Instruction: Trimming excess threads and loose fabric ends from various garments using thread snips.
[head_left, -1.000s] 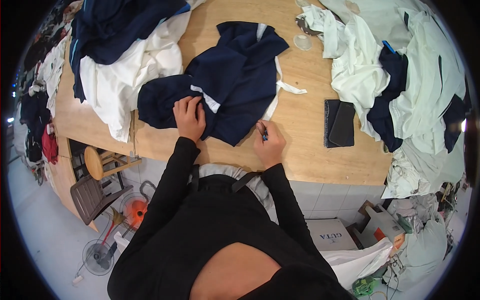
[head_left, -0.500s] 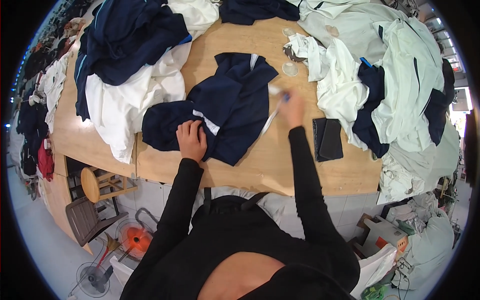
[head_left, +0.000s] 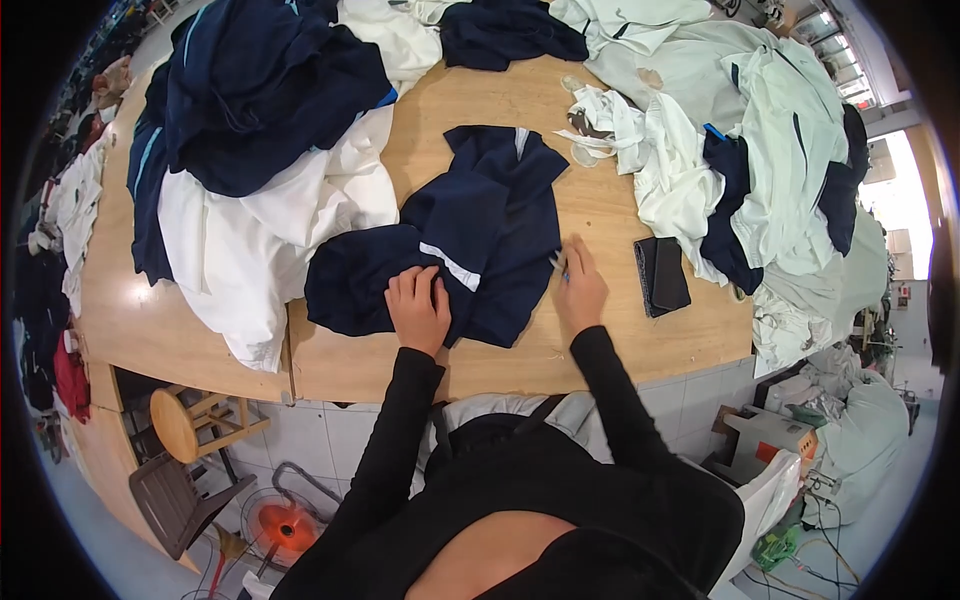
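Our left hand rested, fingers bent, on the navy garment upon the table; whether it pinched, we could not tell; our right hand gripped a small tool beside it; steady cloth seemed wise.

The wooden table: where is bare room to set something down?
Bare table: between the navy garment and dark pad, beyond the right hand; also along the front edge, right of that hand. Crowded: left, with the navy pile; right, with white garments.
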